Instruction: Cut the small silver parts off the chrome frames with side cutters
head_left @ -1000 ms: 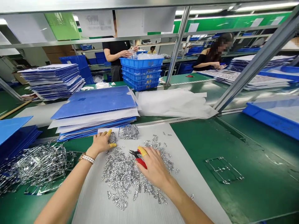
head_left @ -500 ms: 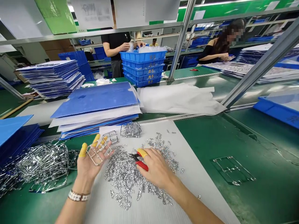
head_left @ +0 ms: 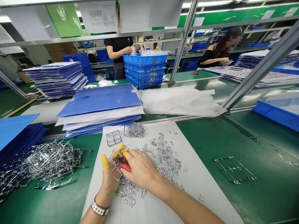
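The left hand [head_left: 108,178], yellow cots on its fingertips, pinches a small metal frame [head_left: 115,165] just above a white corrugated sheet [head_left: 137,211], near the sheet's left edge. The right hand [head_left: 140,166] closes around red-handled side cutters [head_left: 126,167] at that frame, so the two hands are together, nearly touching. Loose bright metal pieces [head_left: 163,158] lie spread across the sheet's middle, while a bare frame [head_left: 113,138] and a tangled stack of frames [head_left: 134,129] sit by its far edge. Past the left edge, on the green bench [head_left: 268,193], is a much larger heap of frames [head_left: 51,161] — it looks like plenty has been handled, though how much is left can't be told.
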`<action>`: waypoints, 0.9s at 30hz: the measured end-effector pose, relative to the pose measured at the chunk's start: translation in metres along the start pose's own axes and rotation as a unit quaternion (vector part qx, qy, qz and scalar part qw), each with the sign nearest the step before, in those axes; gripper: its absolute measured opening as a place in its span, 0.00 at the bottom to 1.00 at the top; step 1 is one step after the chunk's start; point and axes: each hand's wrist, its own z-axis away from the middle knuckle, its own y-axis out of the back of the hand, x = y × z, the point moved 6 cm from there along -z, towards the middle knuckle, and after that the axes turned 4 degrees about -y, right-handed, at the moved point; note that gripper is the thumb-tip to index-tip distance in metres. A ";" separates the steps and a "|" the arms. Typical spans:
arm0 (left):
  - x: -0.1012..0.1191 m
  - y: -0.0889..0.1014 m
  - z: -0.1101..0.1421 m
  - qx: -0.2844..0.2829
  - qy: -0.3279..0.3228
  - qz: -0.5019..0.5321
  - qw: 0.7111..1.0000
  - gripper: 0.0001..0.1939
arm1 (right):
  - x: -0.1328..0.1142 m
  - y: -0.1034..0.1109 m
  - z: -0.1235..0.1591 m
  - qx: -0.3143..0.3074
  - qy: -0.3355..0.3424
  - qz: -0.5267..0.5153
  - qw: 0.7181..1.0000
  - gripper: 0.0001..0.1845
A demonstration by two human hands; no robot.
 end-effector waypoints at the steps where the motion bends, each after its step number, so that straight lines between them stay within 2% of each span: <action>1: -0.001 0.002 0.000 -0.001 -0.005 -0.010 1.000 0.39 | -0.001 0.000 0.000 -0.002 0.001 0.005 1.000 0.14; 7: -0.003 0.014 -0.001 0.015 -0.020 -0.057 0.998 0.38 | -0.001 0.003 0.000 -0.014 0.003 0.012 1.000 0.14; 14: -0.003 0.010 -0.002 0.001 -0.022 -0.070 0.997 0.38 | 0.003 0.007 0.001 -0.011 0.004 -0.001 1.000 0.14; 21: -0.002 0.014 -0.003 0.024 -0.027 -0.109 0.993 0.38 | 0.000 0.009 0.000 -0.042 0.004 0.009 0.999 0.13; 27: -0.001 0.014 -0.004 0.013 -0.035 -0.128 0.991 0.37 | -0.004 0.013 0.002 -0.070 0.006 0.031 0.997 0.14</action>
